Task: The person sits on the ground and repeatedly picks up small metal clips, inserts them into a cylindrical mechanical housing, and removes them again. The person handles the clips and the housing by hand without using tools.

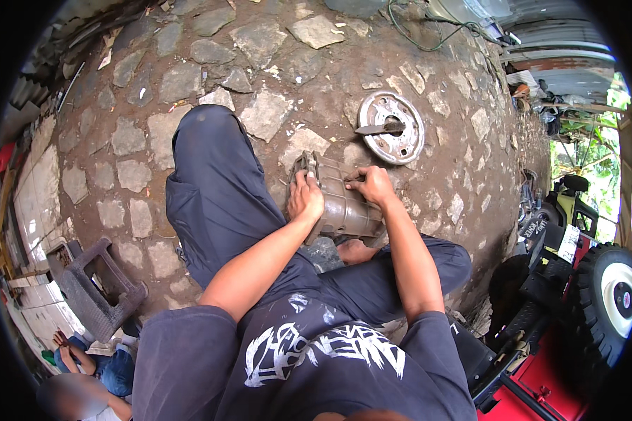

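A ribbed, dirty grey-brown metal casing, like a gearbox housing, lies on the ground between my bent legs. My left hand grips its flanged left end, with the fingers over the edge. Over the top right of the housing, my right hand is closed in a pinch against the surface. Whatever sits between those fingertips is too small to make out. Just beyond the right hand, a round silver-grey metal wheel rim lies flat, with a flat, dark blade-like piece across its middle.
Uneven stones set in dirt form the ground. A dark plastic stool is at the left, near a seated person. On the right stands a red vehicle with a large tyre. A green hose lies at the far side.
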A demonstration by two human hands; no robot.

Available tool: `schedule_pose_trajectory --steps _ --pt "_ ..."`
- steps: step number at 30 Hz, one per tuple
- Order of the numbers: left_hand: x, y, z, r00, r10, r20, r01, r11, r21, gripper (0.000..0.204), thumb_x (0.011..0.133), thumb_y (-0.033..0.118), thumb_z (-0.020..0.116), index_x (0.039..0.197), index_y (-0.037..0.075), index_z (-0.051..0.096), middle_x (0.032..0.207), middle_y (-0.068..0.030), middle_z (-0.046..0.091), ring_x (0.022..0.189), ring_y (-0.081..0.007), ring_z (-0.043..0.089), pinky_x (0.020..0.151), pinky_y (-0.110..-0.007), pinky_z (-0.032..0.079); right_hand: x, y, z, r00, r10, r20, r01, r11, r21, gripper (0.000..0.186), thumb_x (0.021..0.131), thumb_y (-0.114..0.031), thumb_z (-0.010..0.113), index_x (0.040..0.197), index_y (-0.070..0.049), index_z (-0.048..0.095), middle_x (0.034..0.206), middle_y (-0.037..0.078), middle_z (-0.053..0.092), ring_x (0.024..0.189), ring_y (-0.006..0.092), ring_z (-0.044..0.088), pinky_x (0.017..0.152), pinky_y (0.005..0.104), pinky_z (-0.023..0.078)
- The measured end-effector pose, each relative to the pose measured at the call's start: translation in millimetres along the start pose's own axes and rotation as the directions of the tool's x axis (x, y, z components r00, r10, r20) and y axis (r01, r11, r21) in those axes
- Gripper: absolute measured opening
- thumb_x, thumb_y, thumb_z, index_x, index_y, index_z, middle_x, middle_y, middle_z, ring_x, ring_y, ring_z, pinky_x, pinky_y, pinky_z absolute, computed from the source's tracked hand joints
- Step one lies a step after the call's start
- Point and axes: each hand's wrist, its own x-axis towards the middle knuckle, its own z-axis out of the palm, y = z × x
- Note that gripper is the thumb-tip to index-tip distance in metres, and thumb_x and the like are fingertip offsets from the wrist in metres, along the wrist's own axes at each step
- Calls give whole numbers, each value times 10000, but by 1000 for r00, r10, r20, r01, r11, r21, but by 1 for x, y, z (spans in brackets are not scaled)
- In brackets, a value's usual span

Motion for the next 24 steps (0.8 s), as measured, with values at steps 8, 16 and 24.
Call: schedule_pose_trajectory --steps 8,16,24 --pt "2 -7 1 997 33 -62 -37 997 -63 483 1102 479 310 1421 168 497 1415 -275 533 1280 -470 549 1080 -542 421 -31 -24 5 988 -40 -151 58 991 117 240 798 -209 855 977 -59 798 909 163 777 857 285 761 810 391 573" --pt "3 -9 3 998 18 -66 -25 993 -117 482 1101 509 304 1377 179 523 1433 -245 518 1309 -455 530 1091 -529 417 -19 -27 23 998 19 -52 -10 986 167 304 758 -248 918 940 -38 796 890 132 782 812 197 726 784 366 553" --pt "2 -4 -1 1000 4 -7 -4 995 -96 554 1078 578 318 1424 182 492 1462 -251 491 1300 -473 544 1089 -541 423 2 -30 38 998 -10 -61 21 984 178 383 754 -334 919 1040 -103 813 971 158 783 923 265 753 853 400 559"
